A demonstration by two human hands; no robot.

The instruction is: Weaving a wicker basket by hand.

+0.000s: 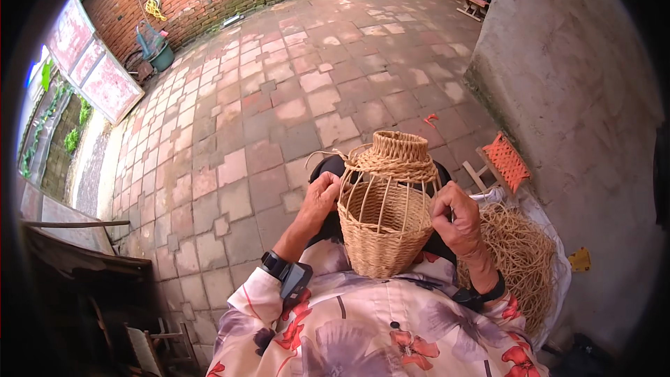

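A tan woven basket (385, 243) sits upright in my lap, with a narrow woven neck, an open band of bare upright strands and a tightly woven lower body. My left hand (323, 197) is closed against the basket's left side by the bare strands, its fingertips partly hidden. Beside the right side of that open band, my right hand (457, 218) is curled with thumb and fingers pressed together; whatever they pinch is too small to make out. A loose strand end (317, 156) sticks out leftward from the basket's shoulder.
A heap of tan cord (513, 255) lies on a white sack (558, 265) at my right. Behind it stands a small stool with an orange woven seat (504, 160), near a concrete wall (572, 98). Paving stretches ahead; a dark green bucket (162, 57) stands far left.
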